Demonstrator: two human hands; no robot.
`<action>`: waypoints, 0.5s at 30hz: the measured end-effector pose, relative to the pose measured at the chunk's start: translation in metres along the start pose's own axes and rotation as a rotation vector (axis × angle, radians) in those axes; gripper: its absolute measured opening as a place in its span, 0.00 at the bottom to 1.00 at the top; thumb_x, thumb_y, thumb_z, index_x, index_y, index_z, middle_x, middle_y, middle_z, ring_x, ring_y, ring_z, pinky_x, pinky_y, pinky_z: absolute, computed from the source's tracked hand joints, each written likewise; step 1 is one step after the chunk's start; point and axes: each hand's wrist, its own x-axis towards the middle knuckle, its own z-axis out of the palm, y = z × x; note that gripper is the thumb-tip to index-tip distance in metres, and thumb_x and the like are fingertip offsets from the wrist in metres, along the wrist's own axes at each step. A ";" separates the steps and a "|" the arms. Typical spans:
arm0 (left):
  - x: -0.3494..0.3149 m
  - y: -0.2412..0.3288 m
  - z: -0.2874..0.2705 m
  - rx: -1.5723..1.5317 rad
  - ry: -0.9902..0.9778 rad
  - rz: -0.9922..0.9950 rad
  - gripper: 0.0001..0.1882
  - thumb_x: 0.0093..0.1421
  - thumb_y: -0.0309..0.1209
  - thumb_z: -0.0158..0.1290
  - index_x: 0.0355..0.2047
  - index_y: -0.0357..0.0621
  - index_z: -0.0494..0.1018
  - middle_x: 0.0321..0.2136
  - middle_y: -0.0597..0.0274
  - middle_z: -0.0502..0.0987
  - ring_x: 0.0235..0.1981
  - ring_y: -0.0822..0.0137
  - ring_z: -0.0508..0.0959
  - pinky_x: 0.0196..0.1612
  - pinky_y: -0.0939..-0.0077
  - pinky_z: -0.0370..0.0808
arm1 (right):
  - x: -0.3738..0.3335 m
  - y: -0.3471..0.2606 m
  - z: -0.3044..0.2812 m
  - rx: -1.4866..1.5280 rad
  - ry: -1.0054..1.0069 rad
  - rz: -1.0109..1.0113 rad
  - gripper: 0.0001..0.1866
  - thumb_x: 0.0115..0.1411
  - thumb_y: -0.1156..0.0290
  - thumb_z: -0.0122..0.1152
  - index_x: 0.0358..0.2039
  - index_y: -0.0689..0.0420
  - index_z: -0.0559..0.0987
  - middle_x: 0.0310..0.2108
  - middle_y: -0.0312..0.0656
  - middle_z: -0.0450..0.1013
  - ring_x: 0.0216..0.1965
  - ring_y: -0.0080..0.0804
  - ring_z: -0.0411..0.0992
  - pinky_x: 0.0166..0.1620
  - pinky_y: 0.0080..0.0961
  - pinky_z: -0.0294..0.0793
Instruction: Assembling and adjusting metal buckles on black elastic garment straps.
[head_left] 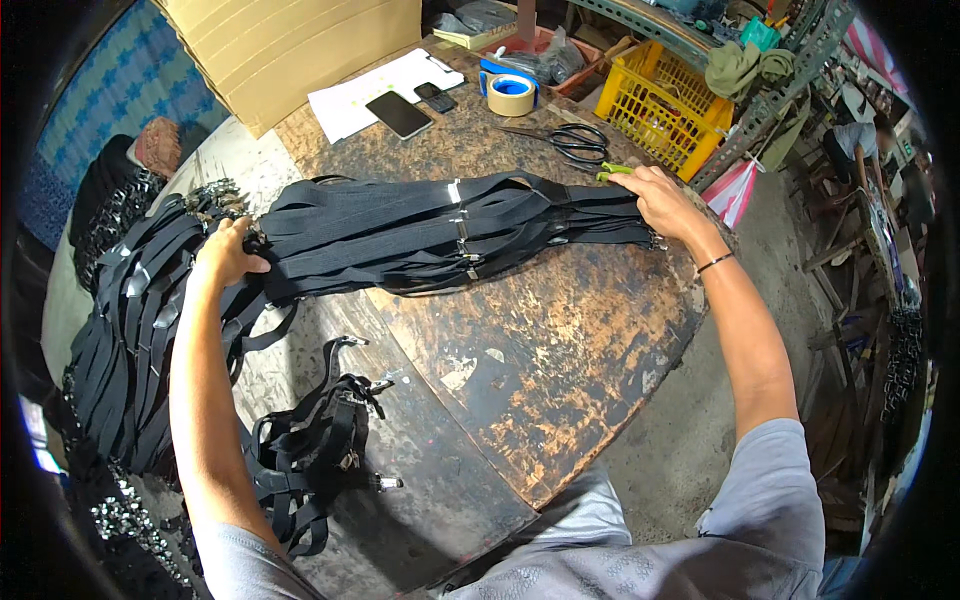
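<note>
A long bundle of black elastic suspenders (370, 225) with metal clips lies across the table, gathered narrow at its right end. My left hand (228, 252) rests on the bundle's left end, thumb and fingers apart. Just above the right end, my right hand (660, 200) is closed around a small yellow-green tool (616, 172), perhaps thread snips; its working end is mostly hidden. To the left, a heap of more black straps (135, 330) hangs over the table edge. A smaller tangle of black straps with clips (310, 450) lies nearer to me.
Black-handled scissors (578, 146) lie beyond the bundle, near a tape roll (510, 93). Two phones (399, 115) sit on white paper (345, 100). A cardboard box (290, 50) stands at the back left, a yellow crate (660, 105) at the back right. The worn wooden table (560, 370) ends at the right.
</note>
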 end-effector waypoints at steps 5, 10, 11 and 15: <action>-0.060 -0.034 0.005 -0.040 0.278 0.031 0.42 0.46 0.36 0.70 0.61 0.45 0.65 0.60 0.44 0.65 0.60 0.44 0.68 0.60 0.60 0.69 | 0.003 0.002 -0.011 0.048 -0.123 0.021 0.35 0.53 0.76 0.54 0.65 0.53 0.66 0.60 0.55 0.65 0.62 0.51 0.61 0.65 0.39 0.61; -0.190 -0.008 -0.020 -0.231 0.432 0.109 0.35 0.51 0.34 0.67 0.59 0.46 0.68 0.59 0.44 0.66 0.61 0.47 0.68 0.62 0.61 0.67 | -0.009 0.018 -0.031 -0.103 0.040 -0.059 0.31 0.55 0.70 0.63 0.61 0.54 0.70 0.59 0.53 0.68 0.61 0.51 0.64 0.64 0.40 0.62; -0.220 -0.001 -0.017 -0.286 0.453 0.135 0.33 0.51 0.33 0.66 0.58 0.45 0.69 0.58 0.45 0.68 0.59 0.49 0.69 0.60 0.62 0.69 | -0.013 0.032 -0.026 -0.081 0.172 -0.093 0.28 0.58 0.70 0.61 0.60 0.56 0.71 0.57 0.53 0.69 0.60 0.51 0.65 0.63 0.40 0.62; -0.350 0.035 0.014 -0.591 0.597 0.098 0.16 0.54 0.27 0.63 0.43 0.40 0.78 0.44 0.51 0.77 0.45 0.58 0.78 0.46 0.69 0.75 | -0.030 -0.022 -0.005 0.130 0.365 -0.143 0.19 0.63 0.72 0.55 0.54 0.60 0.75 0.54 0.50 0.71 0.56 0.47 0.69 0.60 0.35 0.65</action>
